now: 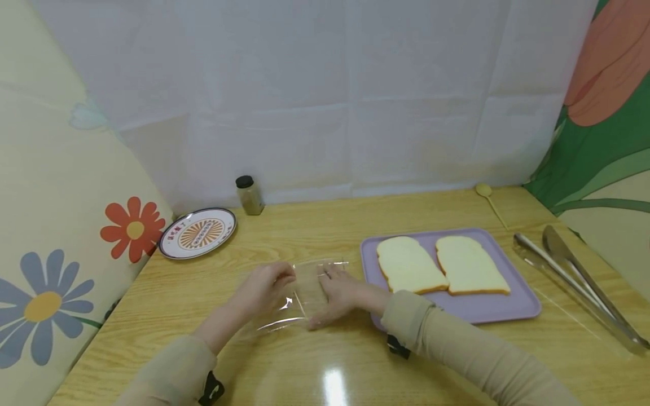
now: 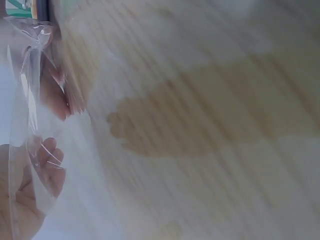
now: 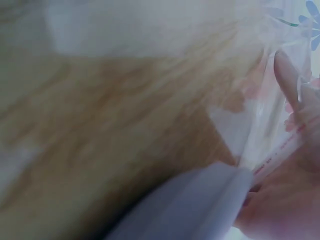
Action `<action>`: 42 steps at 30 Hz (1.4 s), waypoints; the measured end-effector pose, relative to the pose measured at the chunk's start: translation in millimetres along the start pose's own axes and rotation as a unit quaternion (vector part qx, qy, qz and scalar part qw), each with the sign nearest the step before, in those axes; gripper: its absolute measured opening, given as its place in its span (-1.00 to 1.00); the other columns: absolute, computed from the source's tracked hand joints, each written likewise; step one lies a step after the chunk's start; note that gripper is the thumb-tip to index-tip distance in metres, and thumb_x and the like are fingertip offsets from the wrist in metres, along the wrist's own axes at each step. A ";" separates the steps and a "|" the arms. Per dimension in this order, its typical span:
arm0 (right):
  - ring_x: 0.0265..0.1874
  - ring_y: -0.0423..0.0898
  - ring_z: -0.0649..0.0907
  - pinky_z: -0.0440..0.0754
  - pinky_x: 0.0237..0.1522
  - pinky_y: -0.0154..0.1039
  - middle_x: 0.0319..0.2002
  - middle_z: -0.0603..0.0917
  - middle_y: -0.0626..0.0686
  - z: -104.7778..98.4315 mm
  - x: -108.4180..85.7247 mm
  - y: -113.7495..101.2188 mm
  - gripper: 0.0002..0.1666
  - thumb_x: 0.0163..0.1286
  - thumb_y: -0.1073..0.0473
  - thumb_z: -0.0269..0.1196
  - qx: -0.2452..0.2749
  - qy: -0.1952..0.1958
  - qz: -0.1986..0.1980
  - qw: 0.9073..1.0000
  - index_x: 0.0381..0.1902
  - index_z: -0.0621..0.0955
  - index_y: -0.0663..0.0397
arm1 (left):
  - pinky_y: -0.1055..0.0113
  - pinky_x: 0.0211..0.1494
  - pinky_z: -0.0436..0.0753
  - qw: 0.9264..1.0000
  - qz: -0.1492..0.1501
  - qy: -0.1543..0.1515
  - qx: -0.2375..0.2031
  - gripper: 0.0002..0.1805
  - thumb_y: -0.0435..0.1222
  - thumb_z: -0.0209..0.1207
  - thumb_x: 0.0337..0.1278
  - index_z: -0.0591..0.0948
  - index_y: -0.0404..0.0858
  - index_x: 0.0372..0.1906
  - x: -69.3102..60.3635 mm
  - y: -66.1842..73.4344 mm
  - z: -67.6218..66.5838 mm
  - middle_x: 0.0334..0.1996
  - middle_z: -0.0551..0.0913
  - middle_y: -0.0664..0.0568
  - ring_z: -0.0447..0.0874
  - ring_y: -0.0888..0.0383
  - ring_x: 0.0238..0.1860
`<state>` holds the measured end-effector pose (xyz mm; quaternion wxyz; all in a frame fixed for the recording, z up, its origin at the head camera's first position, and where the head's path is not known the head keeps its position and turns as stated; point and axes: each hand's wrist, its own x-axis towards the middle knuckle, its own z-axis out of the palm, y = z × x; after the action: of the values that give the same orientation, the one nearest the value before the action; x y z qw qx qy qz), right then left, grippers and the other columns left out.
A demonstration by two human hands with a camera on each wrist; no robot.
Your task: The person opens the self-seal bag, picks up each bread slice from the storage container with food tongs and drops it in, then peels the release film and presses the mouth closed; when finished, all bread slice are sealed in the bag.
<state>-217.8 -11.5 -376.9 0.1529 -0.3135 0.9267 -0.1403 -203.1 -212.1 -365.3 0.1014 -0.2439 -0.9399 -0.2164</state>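
Note:
A clear plastic bag [image 1: 307,287] lies at the front middle of the table, glossy and creased. At its left side, my left hand [image 1: 263,288] pinches the film between bent fingers and thumb. Spread over its right part, my right hand [image 1: 339,294] rests with fingers extended. The film [image 2: 31,95] stretches across the fingers at the left edge of the left wrist view. A strip with red marks [image 3: 282,152] crosses the hand in the right wrist view.
On the right, a purple tray [image 1: 472,313] holds two bread slices [image 1: 408,265] [image 1: 469,265]. Metal tongs [image 1: 563,276] and a gold spoon [image 1: 484,190] lie beyond it. A patterned plate [image 1: 175,239] and a black-capped jar [image 1: 250,198] stand at the back left.

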 end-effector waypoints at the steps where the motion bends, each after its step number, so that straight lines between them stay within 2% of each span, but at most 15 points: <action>1: 0.47 0.15 0.03 0.01 0.49 -0.04 0.47 0.02 0.25 0.3 -0.3 0.1 0.33 -0.06 -0.39 0.38 -0.008 0.001 -0.001 1.000 0.43 0.09 0.27 | 0.35 -0.40 0.57 1.000 0.002 0.004 -0.001 -0.92 -0.41 0.20 0.14 0.60 -0.21 -0.44 -0.2 0.6 -0.2 -0.52 0.64 0.09 0.53 0.28 -0.48; 5: 0.47 0.15 0.04 -0.02 0.50 -0.06 0.47 0.04 0.23 1.5 -0.5 0.9 0.33 -0.05 -0.40 0.36 -0.031 0.003 -0.001 1.000 0.43 0.08 0.26 | 0.33 -0.36 0.61 1.000 0.010 0.015 0.013 -0.92 -0.43 0.21 0.10 0.61 -0.21 -0.43 -1.0 2.3 0.1 -0.50 0.67 0.09 0.59 0.25 -0.45; 9: 0.47 0.13 0.03 -0.03 0.51 -0.07 0.46 0.06 0.24 1.7 -0.1 0.6 0.36 -0.06 -0.43 0.34 -0.048 -0.005 0.006 0.999 0.44 0.04 0.25 | 0.26 -0.26 0.68 0.999 0.032 0.020 0.022 -0.92 -0.47 0.23 0.05 0.67 -0.32 -0.31 -1.8 2.1 2.1 -0.39 0.72 -0.02 0.69 0.11 -0.34; 12: 0.49 0.10 -0.03 -0.07 0.51 -0.07 0.47 0.01 0.24 0.5 -0.8 0.2 0.32 -0.03 -0.47 0.29 -0.062 -0.026 0.010 0.998 0.46 0.05 0.14 | 0.30 -0.28 0.68 0.998 0.056 0.025 0.026 -0.89 -0.48 0.23 0.05 0.69 -0.36 -0.28 -1.2 1.7 4.1 -0.40 0.70 -0.03 0.68 0.11 -0.36; 14: 0.50 0.08 -0.08 -0.12 0.52 -0.06 0.49 -0.05 0.22 -0.2 -1.4 0.6 0.26 0.02 -0.51 0.22 -0.076 -0.042 0.011 0.996 0.48 0.05 0.04 | 0.33 -0.30 0.65 0.997 0.062 0.034 0.022 -0.93 -0.47 0.22 0.06 0.69 -0.35 -0.33 -0.4 2.0 4.9 -0.45 0.65 0.01 0.63 0.14 -0.39; 18: 0.50 0.06 -0.12 -0.12 0.52 -0.04 0.50 -0.08 0.17 0.1 -2.0 2.1 0.17 0.07 -0.56 0.11 -0.104 -0.048 0.004 0.993 0.48 0.07 -0.10 | 0.30 -0.27 0.64 0.996 0.051 0.067 0.027 -0.95 -0.46 0.21 0.08 0.65 -0.28 -0.39 1.4 3.9 4.3 -0.46 0.61 0.06 0.61 0.17 -0.39; 21: 0.50 0.07 -0.09 -0.09 0.51 -0.03 0.49 -0.03 0.15 1.0 -2.0 2.7 0.15 0.08 -0.58 0.08 -0.118 -0.038 -0.004 0.992 0.47 0.09 -0.11 | 0.24 -0.24 0.64 0.995 0.047 0.082 0.042 -0.94 -0.45 0.21 0.09 0.65 -0.26 -0.40 2.0 4.8 3.1 -0.46 0.62 0.06 0.62 0.15 -0.38; 25: 0.50 0.09 -0.08 -0.09 0.51 -0.03 0.49 -0.03 0.18 1.6 -1.5 3.4 0.18 0.09 -0.59 0.05 -0.129 -0.037 -0.012 0.991 0.48 0.05 -0.05 | 0.27 -0.26 0.64 0.992 0.068 0.090 0.056 -0.95 -0.46 0.24 0.05 0.64 -0.27 -0.41 1.8 3.8 2.6 -0.46 0.62 0.05 0.62 0.15 -0.39; 29: 0.48 0.14 -0.02 -0.05 0.51 -0.02 0.47 0.00 0.25 1.3 -1.4 8.6 0.11 0.19 -0.46 0.10 -0.101 -0.024 -0.037 0.994 0.47 0.05 0.05 | 0.30 -0.27 0.64 0.988 0.090 0.104 0.068 -0.95 -0.46 0.27 0.00 0.64 -0.29 -0.41 1.3 -0.9 3.2 -0.45 0.62 0.04 0.61 0.15 -0.39; 33: 0.40 0.22 0.18 0.13 0.45 0.03 0.38 0.20 0.35 -5.1 -3.1 21.6 -0.14 0.32 -0.16 0.17 -0.050 0.009 -0.111 0.992 0.36 0.23 0.26 | 0.29 -0.28 0.64 0.986 0.094 0.119 0.071 -0.95 -0.44 0.29 -0.02 0.65 -0.26 -0.42 0.1 -5.8 1.8 -0.46 0.60 0.07 0.61 0.17 -0.40; 35: 0.38 0.25 0.20 0.16 0.43 0.06 0.35 0.23 0.39 -14.0 -7.8 28.3 -0.23 0.36 -0.05 0.16 -0.012 0.008 -0.134 0.991 0.32 0.27 0.36 | 0.29 -0.29 0.63 0.985 0.096 0.120 0.071 -0.94 -0.44 0.28 0.00 0.65 -0.24 -0.42 -0.4 -6.4 0.3 -0.47 0.60 0.09 0.60 0.18 -0.41; 39: 0.39 0.25 0.19 0.14 0.44 0.06 0.36 0.22 0.39 -36.6 -24.4 42.1 -0.28 0.41 0.01 0.11 0.043 0.005 -0.132 0.990 0.33 0.24 0.39 | 0.31 -0.32 0.62 0.988 0.089 0.106 0.067 -0.97 -0.41 0.26 0.04 0.67 -0.24 -0.40 -0.4 -4.3 -2.5 -0.49 0.58 0.11 0.58 0.21 -0.43; 40: 0.41 0.24 0.17 0.10 0.45 0.06 0.38 0.18 0.37 -42.7 -30.4 45.6 -0.26 0.42 0.01 0.09 0.051 0.008 -0.121 0.991 0.37 0.19 0.36 | 0.31 -0.32 0.62 0.989 0.086 0.101 0.064 -0.97 -0.41 0.26 0.04 0.68 -0.24 -0.40 -0.2 -3.5 -3.2 -0.50 0.59 0.11 0.59 0.21 -0.43; 42: 0.39 0.21 0.23 0.15 0.44 0.05 0.37 0.23 0.33 -53.3 -43.0 54.7 -0.26 0.43 -0.02 0.09 0.044 0.033 -0.121 0.991 0.37 0.21 0.34 | 0.31 -0.32 0.63 0.991 0.080 0.091 0.059 -0.97 -0.40 0.26 0.05 0.69 -0.26 -0.38 0.2 -2.9 -4.1 -0.50 0.60 0.10 0.60 0.21 -0.43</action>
<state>-234.5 65.8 -339.3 0.1179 -0.4116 0.8794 -0.2083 -204.3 -216.1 -362.6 0.2174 -0.2912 -0.9154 -0.1730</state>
